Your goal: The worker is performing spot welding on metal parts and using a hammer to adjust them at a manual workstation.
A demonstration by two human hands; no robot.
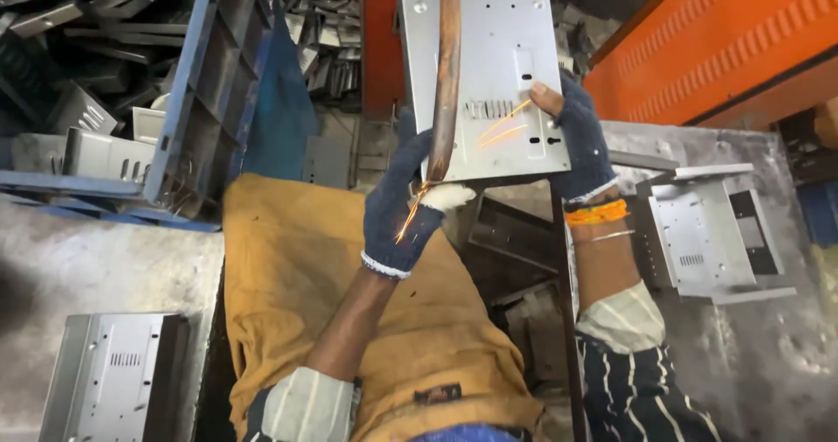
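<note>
While sparks fly at its fingertips, the left hand [403,208], in a dark blue knitted glove with a worn white tip, is closed on the lower left corner of a grey sheet-metal panel [497,67]. It sits just in front of the mustard-yellow apron [305,276] that covers the person's lap, nearest the camera, with rolled pale sleeves showing at both forearms. The right hand [576,141], gloved the same way with bare fingertips showing, grips the panel's right edge near the lower right corner; an orange band [596,213] and a thin bangle circle that wrist. The panel stands upright between the two hands, its perforated face and small louvre slots turned to the camera. A copper-coloured bar [448,67] comes down across the panel's left part and meets its lower edge beside the left hand, where orange sparks [499,126] streak out.

To the right, a bent grey metal housing [698,232] lies on a rough grey table [768,355]. At lower left another slotted grey housing [118,376] rests on the floor. Farther off on the left, a blue metal rack [188,84] holds heaped grey metal parts, and an orange machine body [724,41] rises at upper right.
</note>
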